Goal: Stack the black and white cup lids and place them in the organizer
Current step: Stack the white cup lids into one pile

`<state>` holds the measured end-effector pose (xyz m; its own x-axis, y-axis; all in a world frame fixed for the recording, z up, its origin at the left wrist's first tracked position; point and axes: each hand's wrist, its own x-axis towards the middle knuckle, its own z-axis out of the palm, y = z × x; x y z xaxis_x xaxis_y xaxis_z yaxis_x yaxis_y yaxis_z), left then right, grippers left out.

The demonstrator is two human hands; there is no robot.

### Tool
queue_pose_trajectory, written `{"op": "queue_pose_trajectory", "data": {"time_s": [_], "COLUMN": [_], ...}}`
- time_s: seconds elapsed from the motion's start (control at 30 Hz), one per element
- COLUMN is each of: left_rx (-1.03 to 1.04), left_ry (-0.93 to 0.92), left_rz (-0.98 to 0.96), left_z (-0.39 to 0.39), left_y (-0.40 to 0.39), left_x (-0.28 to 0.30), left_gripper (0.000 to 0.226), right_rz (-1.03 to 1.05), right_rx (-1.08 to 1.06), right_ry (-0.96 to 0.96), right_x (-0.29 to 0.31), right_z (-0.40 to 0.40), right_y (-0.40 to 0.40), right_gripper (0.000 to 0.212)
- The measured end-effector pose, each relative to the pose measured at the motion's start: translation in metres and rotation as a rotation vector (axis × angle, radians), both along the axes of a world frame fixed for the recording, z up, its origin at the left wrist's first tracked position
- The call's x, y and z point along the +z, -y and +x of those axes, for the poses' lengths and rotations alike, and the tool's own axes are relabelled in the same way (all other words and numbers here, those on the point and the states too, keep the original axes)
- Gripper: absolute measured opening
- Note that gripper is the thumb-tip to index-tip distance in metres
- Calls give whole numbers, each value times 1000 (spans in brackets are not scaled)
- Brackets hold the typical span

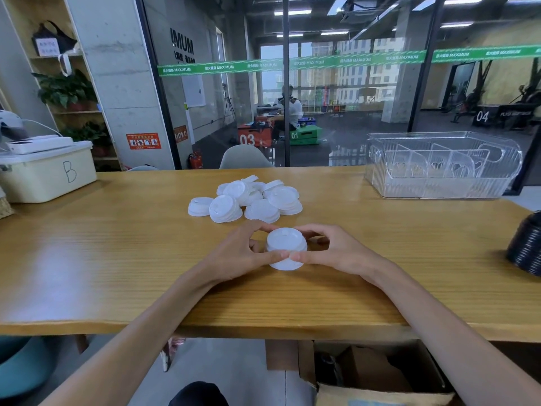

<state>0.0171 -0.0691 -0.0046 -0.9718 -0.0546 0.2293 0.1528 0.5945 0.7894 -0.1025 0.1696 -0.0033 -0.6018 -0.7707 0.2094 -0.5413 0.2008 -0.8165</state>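
A short stack of white cup lids [285,244] stands on the wooden table [117,244] right in front of me. My left hand [240,254] grips its left side and my right hand [333,253] grips its right side, thumbs meeting at the front. Behind it lies a loose pile of several white lids [248,199]. A stack of black lids [527,247] stands at the right edge of the view. The clear plastic organizer [442,165], with dividers inside, sits at the table's far right.
A cream storage box marked "B" [49,171] sits at the table's far left. A grey chair [246,156] stands behind the table against a glass wall. An open cardboard box [377,373] lies on the floor below the table's front edge.
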Motion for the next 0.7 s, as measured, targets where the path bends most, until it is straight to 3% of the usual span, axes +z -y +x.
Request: {"op": "queue_pose_trajectory", "data": {"time_s": [0.53, 0.7], "left_rx": [7, 49], "left_ry": [18, 30], "left_rz": [1, 89], "left_z": [-4, -1], "left_y": [-2, 9], "left_x": [7, 14], "left_gripper": [55, 32], "right_rz": [-7, 12], "right_rx": [104, 65], "right_ry": [-106, -86], "right_x": [5, 2], "right_z": [5, 1], "right_y": [-4, -4], "right_gripper": [46, 44]}}
